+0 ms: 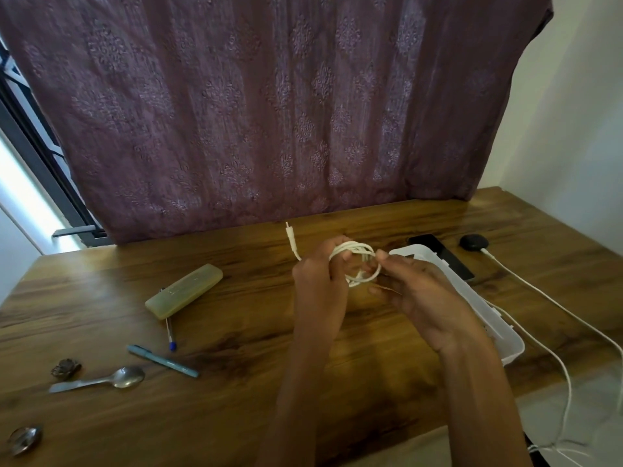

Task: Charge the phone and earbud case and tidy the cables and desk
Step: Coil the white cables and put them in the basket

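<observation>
Above the middle of the wooden desk (236, 416) my left hand (318, 291) grips a coiled white cable (357, 251), whose plug end sticks up past my fingers. My right hand (421, 291) pinches the coil's right side between thumb and fingers. A black phone (445, 256) lies at the back right, partly behind a white tray (505, 335). Beside it sits a dark earbud case (473, 242) with a white charging cable (553, 301) plugged in, running off the desk's right edge. A second white cable runs along the tray toward the same edge.
On the left of the desk lie a translucent yellowish case (183, 291), a blue-capped pen (171, 335), a teal pen (161, 361), a spoon (101, 381), a small dark object (66, 368) and a shiny round thing (24, 439). A purple curtain (269, 106) hangs behind the desk.
</observation>
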`<state>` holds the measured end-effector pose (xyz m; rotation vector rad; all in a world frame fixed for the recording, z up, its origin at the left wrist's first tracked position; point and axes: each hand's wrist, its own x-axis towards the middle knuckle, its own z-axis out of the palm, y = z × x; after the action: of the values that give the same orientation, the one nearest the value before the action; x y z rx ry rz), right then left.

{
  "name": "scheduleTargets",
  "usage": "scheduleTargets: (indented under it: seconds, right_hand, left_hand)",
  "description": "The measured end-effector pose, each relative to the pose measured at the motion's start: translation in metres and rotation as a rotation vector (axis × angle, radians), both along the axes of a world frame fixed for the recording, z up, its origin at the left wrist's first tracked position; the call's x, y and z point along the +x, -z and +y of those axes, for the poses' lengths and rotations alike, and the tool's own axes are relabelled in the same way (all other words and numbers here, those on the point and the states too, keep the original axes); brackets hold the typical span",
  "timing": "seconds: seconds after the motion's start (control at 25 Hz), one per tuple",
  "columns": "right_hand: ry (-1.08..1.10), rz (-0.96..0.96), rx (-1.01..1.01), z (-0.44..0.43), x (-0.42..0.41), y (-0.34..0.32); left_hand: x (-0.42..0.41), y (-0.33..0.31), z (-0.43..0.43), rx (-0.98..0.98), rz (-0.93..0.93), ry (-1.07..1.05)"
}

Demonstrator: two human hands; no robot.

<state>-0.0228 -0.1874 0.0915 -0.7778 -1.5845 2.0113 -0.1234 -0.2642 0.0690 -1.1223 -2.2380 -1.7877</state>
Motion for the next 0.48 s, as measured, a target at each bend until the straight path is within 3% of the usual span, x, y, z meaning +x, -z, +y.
scheduleTargets:
  seconds: [0.32,0.48]
  right_hand:
    - [0.229,0.088,0.251,-0.008,-0.008,0.005]
    - [0.311,-0.010,0.557,-0.008,-0.007,0.008]
  left_hand:
    - [0.007,0.011,-0.008,0.015,-0.093,0.091]
    - [0.006,0.016,-0.009,-0.059,0.015,0.057]
